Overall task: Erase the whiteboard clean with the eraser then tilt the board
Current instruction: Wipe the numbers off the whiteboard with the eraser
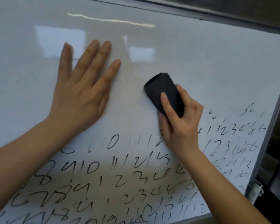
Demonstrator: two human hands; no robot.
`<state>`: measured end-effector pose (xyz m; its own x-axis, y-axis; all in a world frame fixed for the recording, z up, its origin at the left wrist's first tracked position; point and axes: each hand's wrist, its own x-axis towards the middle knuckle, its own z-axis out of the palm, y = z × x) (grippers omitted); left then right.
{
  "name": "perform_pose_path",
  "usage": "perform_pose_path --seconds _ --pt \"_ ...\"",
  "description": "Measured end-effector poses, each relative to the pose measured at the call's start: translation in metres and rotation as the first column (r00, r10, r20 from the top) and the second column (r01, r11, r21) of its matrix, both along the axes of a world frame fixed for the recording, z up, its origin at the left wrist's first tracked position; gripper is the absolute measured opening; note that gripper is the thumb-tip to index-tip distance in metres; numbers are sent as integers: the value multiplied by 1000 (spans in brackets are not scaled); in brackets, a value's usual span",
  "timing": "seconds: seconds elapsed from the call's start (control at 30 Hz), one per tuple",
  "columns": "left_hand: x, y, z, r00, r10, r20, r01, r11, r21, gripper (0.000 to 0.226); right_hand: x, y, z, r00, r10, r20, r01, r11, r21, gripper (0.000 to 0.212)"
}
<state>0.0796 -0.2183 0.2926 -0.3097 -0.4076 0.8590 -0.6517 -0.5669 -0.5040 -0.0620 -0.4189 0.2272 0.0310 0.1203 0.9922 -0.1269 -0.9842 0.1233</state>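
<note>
The person leans over the whiteboard (200,59), and everything here is best placed against it. The left hand (82,88) lies flat on the wiped upper part of the board, fingers straight and spread, thumb held apart. My guess is that it is there to brace the board so it does not rock or swing under the rubbing.

The right hand (181,125) grips the dark eraser (162,91) near the board's middle, to the right of the flat hand and apart from it. The forefinger lies along the eraser's back, the thumb and the other fingers curl around its sides, and the eraser's face is pressed to the surface. That hold looks meant to push the pad down firmly while steering it.

The eraser sits just above the top row of handwritten numbers (90,168) that fill the lower half of the board, right down to its bottom edge. Faint half-rubbed marks (242,110) linger toward the board's right edge. The upper half shows only reflections of ceiling lights.

I would judge the erasing roughly half done: many rows of digits are left below the hands, and the tilting has not begun. The grey frame (265,126) runs down the board's right side, with a pale fitting (254,189) at its lower corner, though I cannot tell what it does.

There is no tray, cup or other container to be seen, so nothing to report of contents.
</note>
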Motion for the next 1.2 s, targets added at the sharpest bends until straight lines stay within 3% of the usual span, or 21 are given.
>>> perform_pose_path --seconds 0.17,0.47,0.8,0.97,1.2 --pt "-18 -22 -1 1000 11 28 -11 1000 29 47 -3 0 5 997 78 20 -79 996 50 36" --pt "-25 -47 0 999 20 -27 -21 1000 -16 46 -1 12 -35 973 141 -180 -165 979 -121 31" --pt "-19 -48 0 999 37 -9 -37 999 -28 48 -20 -40 34 995 100 12 -100 993 57 35" --pt "-18 -45 1 999 47 -12 -47 999 -24 48 -13 -24 9 991 131 -15 -130 990 57 37" --pt "-19 -46 0 1000 18 -4 -18 1000 -21 47 -17 -9 -53 976 75 -203 -93 992 -82 39"
